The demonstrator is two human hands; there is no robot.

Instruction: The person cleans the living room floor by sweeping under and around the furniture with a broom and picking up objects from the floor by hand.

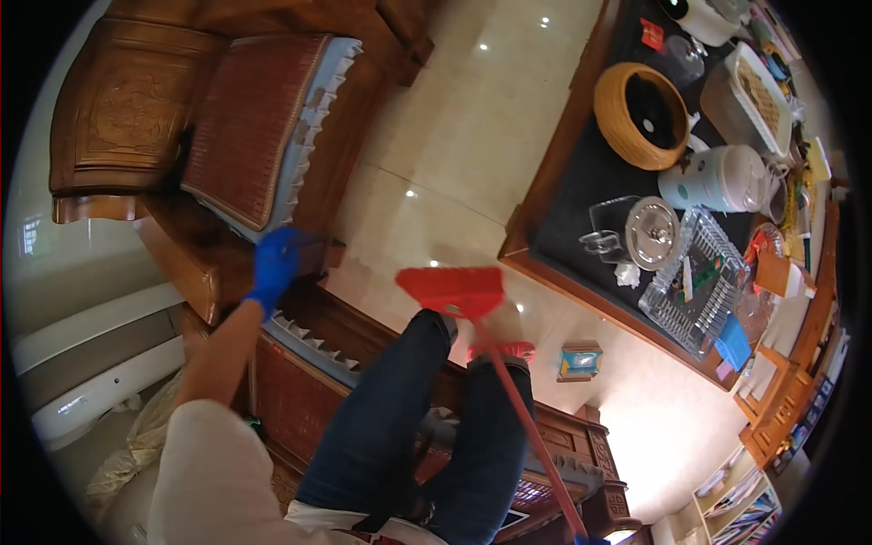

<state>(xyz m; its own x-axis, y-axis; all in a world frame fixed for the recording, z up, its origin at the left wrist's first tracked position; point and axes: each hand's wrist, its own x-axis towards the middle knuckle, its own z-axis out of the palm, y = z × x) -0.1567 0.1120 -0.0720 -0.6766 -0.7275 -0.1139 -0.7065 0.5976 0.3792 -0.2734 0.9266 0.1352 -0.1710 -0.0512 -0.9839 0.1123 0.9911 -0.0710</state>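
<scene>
While reaching blue-gloved left hand (pixel 274 263) out to the frilled edge of the red chair cushion (pixel 259 127), forearm extended, can't tell finger closure or contact. Can see only a sliver of right hand (pixel 592 540), by the handle of the red broom (pixel 454 289); can't confirm grip. Broom head: just beyond the knees. Can't read markings on the white canister (pixel 718 180), on bench (pixel 568 195).

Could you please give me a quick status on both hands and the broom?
Left hand beside chair, contact unclear. Right hand barely in view, at broom handle. Broom's red head near feet. Small box on floor.
</scene>
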